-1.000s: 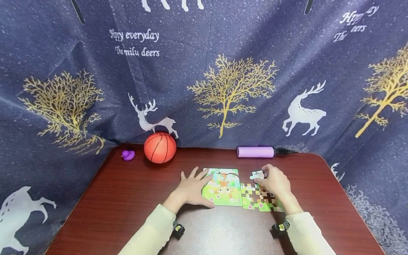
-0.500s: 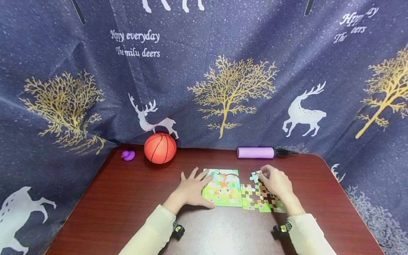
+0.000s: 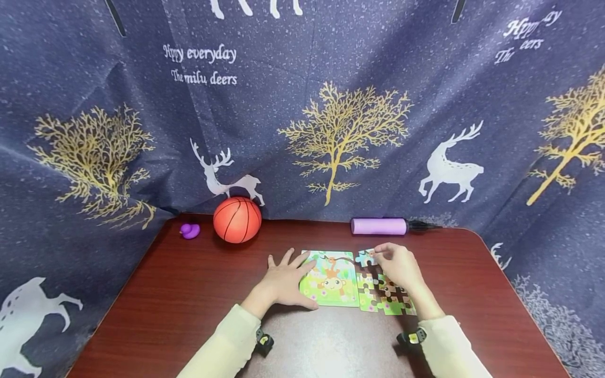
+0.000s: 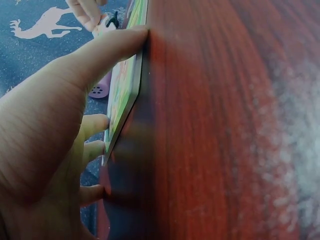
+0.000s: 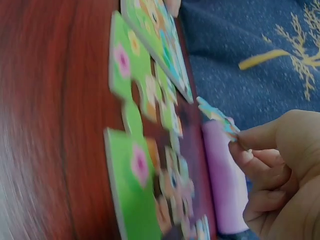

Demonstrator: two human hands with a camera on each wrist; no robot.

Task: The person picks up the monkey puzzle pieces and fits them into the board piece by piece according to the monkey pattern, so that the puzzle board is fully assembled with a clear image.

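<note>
A dark blue cloth printed with white deer, golden trees and lettering forms the background. Before it stands a reddish-brown tabletop, glossy with a bright reflection at the near middle. A red ball with black seams sits at the far left edge. A purple pump with a black end lies along the far edge, right of centre. A picture board showing a monkey hanging from a branch lies flat near the middle of the tabletop. Just beside its right edge lies a partial puzzle of green and brown pieces, with gaps among them. The left hand is spread at the board's left side, fingers apart, thumb at the near left corner. The right hand pinches a small piece between thumb and forefinger. A purple duck rests left of the ball. The pinched puzzle piece, pale blue with darker marks, is held tilted, near the board's far right corner, beyond the partial puzzle and apart from it.
</note>
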